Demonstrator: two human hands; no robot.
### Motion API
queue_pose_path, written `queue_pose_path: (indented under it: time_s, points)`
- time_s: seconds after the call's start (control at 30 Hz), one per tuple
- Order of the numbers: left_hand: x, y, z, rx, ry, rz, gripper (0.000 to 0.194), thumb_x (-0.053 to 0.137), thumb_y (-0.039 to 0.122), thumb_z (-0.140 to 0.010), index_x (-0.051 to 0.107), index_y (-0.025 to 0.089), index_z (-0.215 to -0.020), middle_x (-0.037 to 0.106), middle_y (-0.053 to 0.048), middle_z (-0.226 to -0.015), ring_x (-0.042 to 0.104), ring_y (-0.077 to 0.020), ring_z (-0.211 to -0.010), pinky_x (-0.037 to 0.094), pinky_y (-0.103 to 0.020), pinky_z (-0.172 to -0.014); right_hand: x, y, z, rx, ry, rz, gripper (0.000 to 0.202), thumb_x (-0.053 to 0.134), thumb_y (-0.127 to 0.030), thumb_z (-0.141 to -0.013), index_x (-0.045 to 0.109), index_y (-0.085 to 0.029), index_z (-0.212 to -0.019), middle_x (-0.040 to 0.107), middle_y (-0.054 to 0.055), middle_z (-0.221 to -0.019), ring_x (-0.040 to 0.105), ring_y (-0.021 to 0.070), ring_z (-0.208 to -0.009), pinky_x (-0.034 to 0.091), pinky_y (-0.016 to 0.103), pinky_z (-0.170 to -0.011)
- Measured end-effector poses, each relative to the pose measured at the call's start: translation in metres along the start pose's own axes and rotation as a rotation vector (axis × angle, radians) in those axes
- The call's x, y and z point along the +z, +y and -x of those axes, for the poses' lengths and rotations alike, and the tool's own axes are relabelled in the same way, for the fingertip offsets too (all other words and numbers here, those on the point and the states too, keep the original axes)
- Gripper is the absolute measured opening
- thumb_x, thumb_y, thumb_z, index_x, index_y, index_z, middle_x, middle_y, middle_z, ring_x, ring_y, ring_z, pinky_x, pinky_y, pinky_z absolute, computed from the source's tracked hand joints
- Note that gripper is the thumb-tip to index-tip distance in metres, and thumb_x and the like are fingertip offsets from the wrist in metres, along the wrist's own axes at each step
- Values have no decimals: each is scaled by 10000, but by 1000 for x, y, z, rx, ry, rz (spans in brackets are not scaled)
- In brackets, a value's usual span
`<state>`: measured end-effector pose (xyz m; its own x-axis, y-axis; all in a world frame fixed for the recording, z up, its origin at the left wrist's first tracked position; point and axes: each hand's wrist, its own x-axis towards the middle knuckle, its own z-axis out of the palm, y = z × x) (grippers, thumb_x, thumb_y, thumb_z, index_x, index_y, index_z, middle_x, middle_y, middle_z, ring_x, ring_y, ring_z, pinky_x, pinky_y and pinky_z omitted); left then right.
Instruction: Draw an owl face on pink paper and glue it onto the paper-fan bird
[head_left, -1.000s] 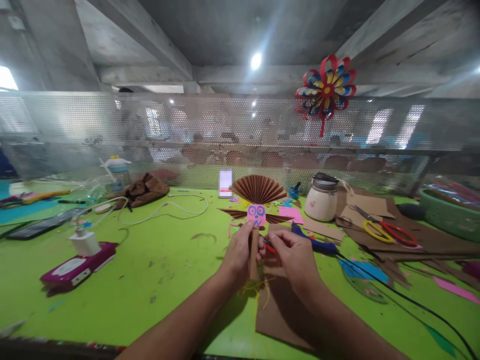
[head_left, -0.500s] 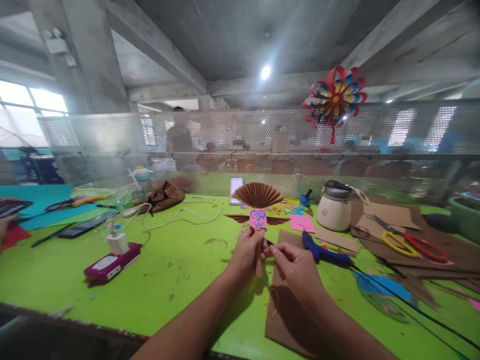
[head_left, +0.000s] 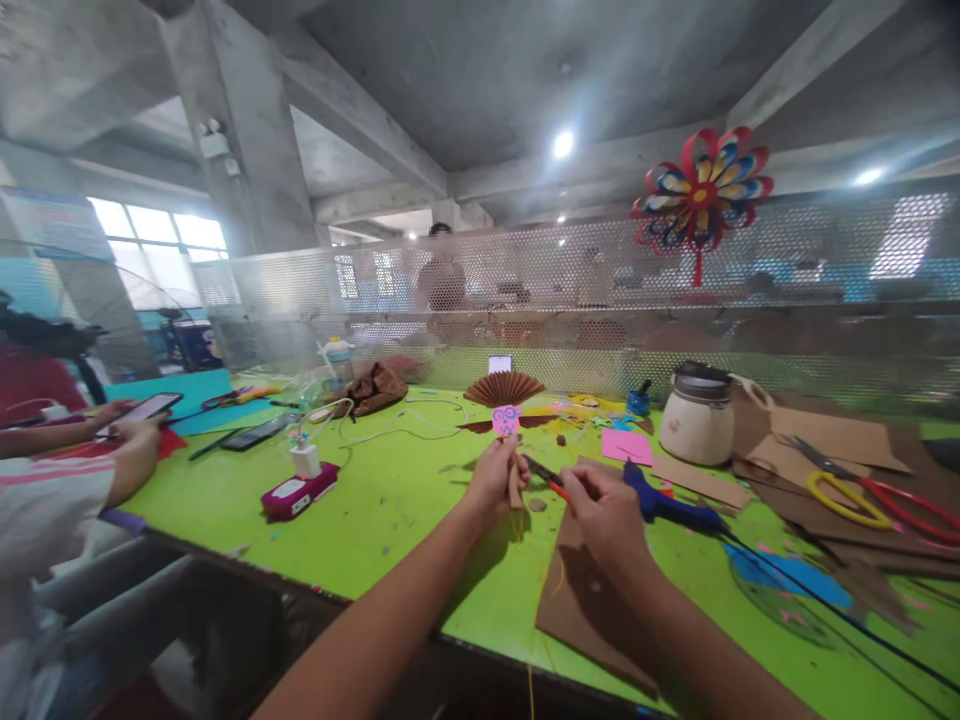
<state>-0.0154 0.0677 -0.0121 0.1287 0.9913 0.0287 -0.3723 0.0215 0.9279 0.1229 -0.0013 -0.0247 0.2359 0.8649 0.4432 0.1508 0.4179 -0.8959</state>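
My left hand (head_left: 495,475) is closed on a paper craft figure by its brown cardboard strip. At its top sits a pink paper piece (head_left: 505,420) with a face drawn in blue. Brown pleated paper (head_left: 504,388) fans out behind it, with narrower folds at both sides; how they join is hidden. My right hand (head_left: 604,505) pinches a slim black-and-red tool (head_left: 553,480), its dark end pointing at the strip. The exact kind of tool is too small to tell. Yellow thread (head_left: 556,590) hangs below the hands.
A blue glue gun (head_left: 671,505) lies beside my right hand, over brown cardboard (head_left: 592,620). Scissors (head_left: 847,490), a cream jar (head_left: 696,415) and pink paper (head_left: 626,445) are to the right. A purple power bank (head_left: 300,492) stands left. Another person's hand (head_left: 135,450) holds a phone.
The view has turned left, bringing in another person with a phone. My right hand has drawn back slightly, and more of the black-and-red tool shows. The figure has tilted a little.
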Motion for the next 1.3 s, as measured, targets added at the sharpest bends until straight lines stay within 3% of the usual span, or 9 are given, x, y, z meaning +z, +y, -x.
queue_pose_path:
  time_s: [0.1, 0.23, 0.33, 0.43, 0.63, 0.8, 0.93, 1.07, 1.3]
  points:
    - [11, 15, 11, -7, -34, 0, 326, 579, 333, -940, 564, 152, -1211, 604, -94, -1178, 628, -216, -975, 551, -412, -817, -5, 0, -9, 66, -31, -115, 370, 638, -521, -770, 663, -156, -823, 670, 62, -775, 590, 202, -761, 460, 302, -712]
    - [33, 31, 26, -9, -119, -20, 287, 583, 314, -939, 580, 144, -1171, 623, -80, -1110, 638, -190, -899, 563, -368, -756, 1, -4, -8, 150, -299, -314, 613, 660, -582, -745, 540, -230, -1233, 655, 72, -1161, 633, 176, -969, 502, 281, -784]
    - [45, 38, 31, 21, -126, -54, 287, 579, 315, -942, 575, 145, -1174, 628, -71, -1071, 639, -172, -844, 565, -339, -710, 9, -4, 1, 236, -539, -369, 616, 695, -601, -704, 583, -194, -1153, 695, 43, -869, 632, 137, -680, 487, 243, -580]
    - [42, 52, 27, 85, -63, -101, 309, 572, 333, -945, 566, 149, -1193, 624, -77, -1089, 640, -179, -861, 565, -350, -723, 10, -1, 6, 312, -744, -341, 473, 668, -554, -762, 649, -136, -983, 608, -16, -571, 453, 68, -414, 333, 197, -417]
    - [-18, 116, 12, 202, 150, -232, 347, 576, 345, -941, 555, 157, -1231, 594, -99, -1202, 622, -225, -998, 546, -426, -833, 3, -2, 7, 295, -1034, -288, 377, 600, -488, -847, 693, -125, -881, 541, -59, -478, 346, 38, -377, 253, 190, -421]
    - [-87, 152, 15, 151, 250, -409, 342, 584, 328, -937, 557, 157, -1231, 589, -101, -1219, 617, -232, -1021, 541, -436, -850, 1, -16, 19, 239, -1289, -250, 431, 650, -497, -814, 709, -123, -1018, 614, -36, -581, 466, 49, -432, 350, 188, -468]
    - [-126, 143, 16, 37, 259, -566, 339, 587, 322, -935, 558, 157, -1229, 590, -100, -1215, 618, -231, -1017, 543, -434, -846, 0, -20, 25, 202, -1460, -264, 486, 710, -465, -769, 682, -145, -1134, 673, 0, -730, 578, 67, -523, 448, 219, -583]
    - [-143, 118, 3, -59, 244, -700, 333, 588, 325, -935, 565, 155, -1220, 594, -99, -1209, 620, -229, -1014, 543, -433, -846, 0, -12, 20, 200, -1315, -214, 468, 710, -460, -775, 690, -137, -1112, 665, 10, -714, 582, 78, -561, 453, 224, -603]
    - [-145, 84, -55, -20, 303, -872, 338, 586, 328, -936, 561, 156, -1226, 591, -100, -1217, 618, -232, -1021, 541, -437, -851, 5, -5, 21, 261, -1179, -157, 397, 691, -374, -797, 693, -101, -1085, 617, 3, -662, 556, 78, -546, 434, 216, -567]
